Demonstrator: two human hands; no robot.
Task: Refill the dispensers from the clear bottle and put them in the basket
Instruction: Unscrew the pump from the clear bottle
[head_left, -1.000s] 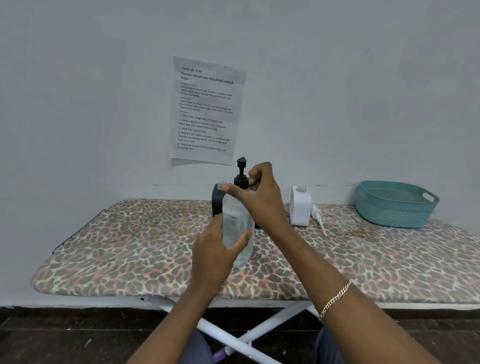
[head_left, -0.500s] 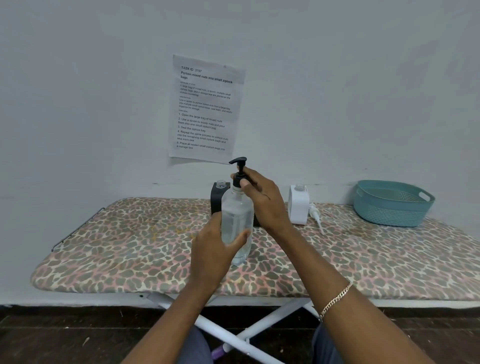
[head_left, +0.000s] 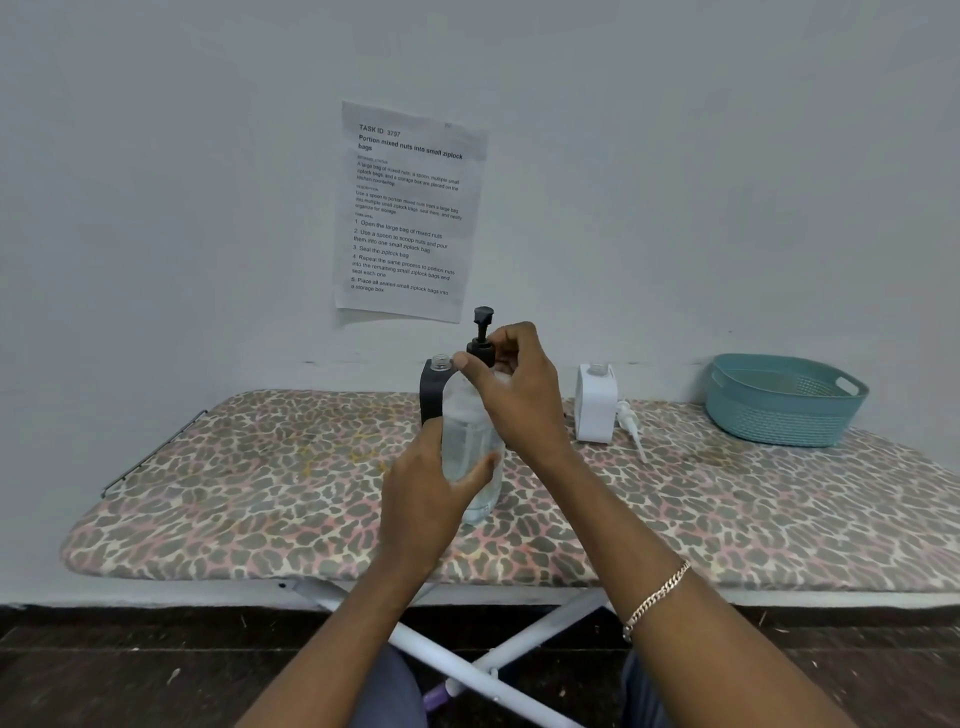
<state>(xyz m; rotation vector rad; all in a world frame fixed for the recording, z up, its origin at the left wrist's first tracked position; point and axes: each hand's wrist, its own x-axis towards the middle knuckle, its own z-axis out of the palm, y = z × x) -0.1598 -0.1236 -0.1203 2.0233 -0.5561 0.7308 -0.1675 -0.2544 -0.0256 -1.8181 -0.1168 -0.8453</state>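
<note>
The left hand (head_left: 431, 483) wraps the clear bottle (head_left: 470, 447), upright on the tabletop (head_left: 260, 493), long axis vertical; the right hand (head_left: 511, 387) pinches its black pump (head_left: 482, 338), nozzle end-on; a hard twist could tip it and spill liquid; the black dispenser (head_left: 431, 389) stands just behind.

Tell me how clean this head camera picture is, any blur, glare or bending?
Head view: even, soft light and no glare; the ironing board bows from wide-angle distortion; the wall sheet prints sharp enough to read; the clear bottle looks hazy between left hand and right hand.
</note>
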